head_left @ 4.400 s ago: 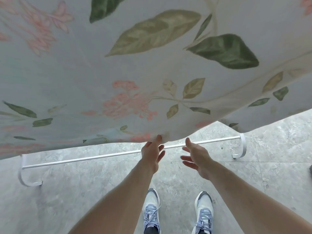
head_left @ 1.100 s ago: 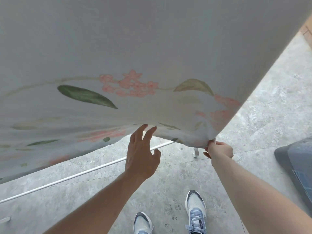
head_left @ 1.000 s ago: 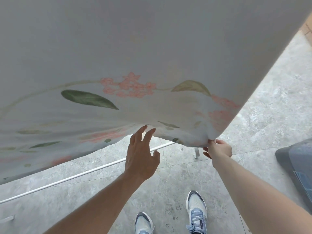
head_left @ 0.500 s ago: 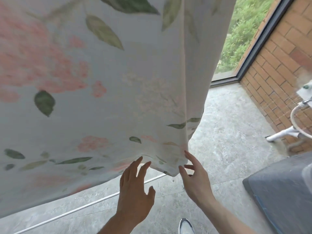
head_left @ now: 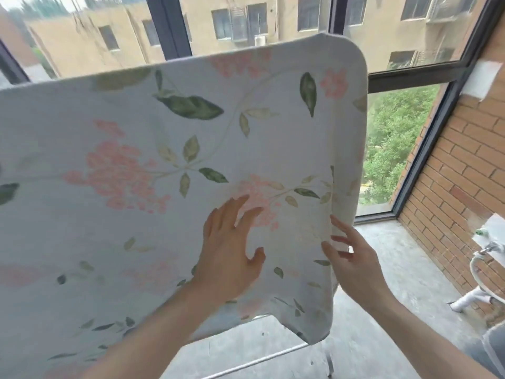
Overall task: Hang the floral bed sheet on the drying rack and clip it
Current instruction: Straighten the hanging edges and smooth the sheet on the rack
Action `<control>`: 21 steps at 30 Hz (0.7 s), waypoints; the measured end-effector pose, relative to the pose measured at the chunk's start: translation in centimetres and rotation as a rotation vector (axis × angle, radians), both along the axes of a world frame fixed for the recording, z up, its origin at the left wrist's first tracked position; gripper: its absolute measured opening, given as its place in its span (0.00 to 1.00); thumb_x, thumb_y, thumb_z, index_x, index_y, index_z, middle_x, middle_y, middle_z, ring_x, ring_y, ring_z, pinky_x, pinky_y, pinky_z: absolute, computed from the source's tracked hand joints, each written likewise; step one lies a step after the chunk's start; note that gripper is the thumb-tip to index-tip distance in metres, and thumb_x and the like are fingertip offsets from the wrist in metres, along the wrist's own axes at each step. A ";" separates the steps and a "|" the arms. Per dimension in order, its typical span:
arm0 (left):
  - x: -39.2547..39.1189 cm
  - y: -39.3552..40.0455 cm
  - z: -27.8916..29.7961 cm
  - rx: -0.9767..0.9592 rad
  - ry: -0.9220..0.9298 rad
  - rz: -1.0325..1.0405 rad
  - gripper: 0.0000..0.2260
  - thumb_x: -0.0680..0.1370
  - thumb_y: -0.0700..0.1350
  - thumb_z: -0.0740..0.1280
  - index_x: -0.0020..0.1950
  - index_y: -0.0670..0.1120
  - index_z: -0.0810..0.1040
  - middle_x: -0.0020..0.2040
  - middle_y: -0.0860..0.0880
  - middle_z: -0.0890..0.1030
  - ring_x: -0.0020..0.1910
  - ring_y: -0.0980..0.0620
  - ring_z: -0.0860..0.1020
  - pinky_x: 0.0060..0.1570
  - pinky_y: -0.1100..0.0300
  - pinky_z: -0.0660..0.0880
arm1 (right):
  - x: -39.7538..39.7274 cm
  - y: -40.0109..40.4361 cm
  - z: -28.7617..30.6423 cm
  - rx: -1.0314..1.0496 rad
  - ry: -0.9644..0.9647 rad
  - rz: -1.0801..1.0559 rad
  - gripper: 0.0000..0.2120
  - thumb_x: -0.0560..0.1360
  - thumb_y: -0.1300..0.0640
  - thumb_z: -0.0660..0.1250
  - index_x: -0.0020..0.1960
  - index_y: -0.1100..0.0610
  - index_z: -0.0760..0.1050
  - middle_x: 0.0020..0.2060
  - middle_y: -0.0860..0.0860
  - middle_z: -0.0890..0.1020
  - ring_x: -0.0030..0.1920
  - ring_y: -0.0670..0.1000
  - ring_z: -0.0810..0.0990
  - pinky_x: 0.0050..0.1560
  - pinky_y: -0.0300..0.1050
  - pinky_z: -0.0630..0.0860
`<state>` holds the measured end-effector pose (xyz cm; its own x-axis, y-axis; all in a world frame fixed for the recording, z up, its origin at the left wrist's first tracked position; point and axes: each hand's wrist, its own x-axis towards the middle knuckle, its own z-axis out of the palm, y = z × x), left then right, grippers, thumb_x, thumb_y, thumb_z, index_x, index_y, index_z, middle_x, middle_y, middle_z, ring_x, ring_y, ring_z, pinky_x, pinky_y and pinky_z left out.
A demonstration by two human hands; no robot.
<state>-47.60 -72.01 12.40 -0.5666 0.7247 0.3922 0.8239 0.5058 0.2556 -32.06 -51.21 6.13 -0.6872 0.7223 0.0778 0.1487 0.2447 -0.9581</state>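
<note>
Floral bed sheet point(head_left: 164, 165) already hangs draped over the rack's top, in front of me. My left hand point(head_left: 229, 250) lies flat against it, fingers spread; my right hand point(head_left: 352, 263), fingers straight, touches its right edge. No clips visible; clipping remains.

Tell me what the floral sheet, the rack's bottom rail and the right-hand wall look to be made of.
Floral sheet: woven cloth, probably cotton, matte; it drapes softly and light glows through it.
Bottom rail: likely white-coated metal tube; thin, straight, smooth.
Wall: reddish brick with pale mortar lines, rough and unpainted.
</note>
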 end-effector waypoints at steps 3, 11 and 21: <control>-1.2 0.0 7.7 0.048 0.033 0.011 0.32 0.75 0.53 0.72 0.78 0.56 0.67 0.82 0.52 0.57 0.80 0.48 0.53 0.79 0.46 0.49 | -1.2 0.2 5.7 0.083 0.114 0.016 0.26 0.79 0.51 0.73 0.73 0.37 0.71 0.63 0.44 0.81 0.57 0.45 0.84 0.49 0.43 0.84; -6.9 2.8 21.5 0.140 0.194 0.135 0.32 0.74 0.60 0.70 0.77 0.57 0.67 0.80 0.51 0.60 0.79 0.48 0.55 0.79 0.45 0.50 | -2.7 4.0 16.2 0.301 0.248 0.019 0.25 0.80 0.53 0.71 0.76 0.46 0.70 0.67 0.38 0.77 0.62 0.39 0.78 0.51 0.36 0.80; -9.9 5.5 22.0 -0.008 0.307 0.360 0.30 0.70 0.70 0.62 0.65 0.54 0.70 0.54 0.50 0.74 0.57 0.45 0.71 0.62 0.48 0.62 | -6.3 12.7 22.8 0.419 0.236 -0.057 0.19 0.81 0.51 0.69 0.72 0.47 0.74 0.61 0.40 0.78 0.58 0.47 0.80 0.58 0.46 0.76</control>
<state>-57.53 -66.54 34.39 -0.6410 0.5072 0.5762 0.6329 0.7739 0.0229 -38.40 -38.48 28.92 -0.5763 0.6311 0.5192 -0.0363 0.6150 -0.7877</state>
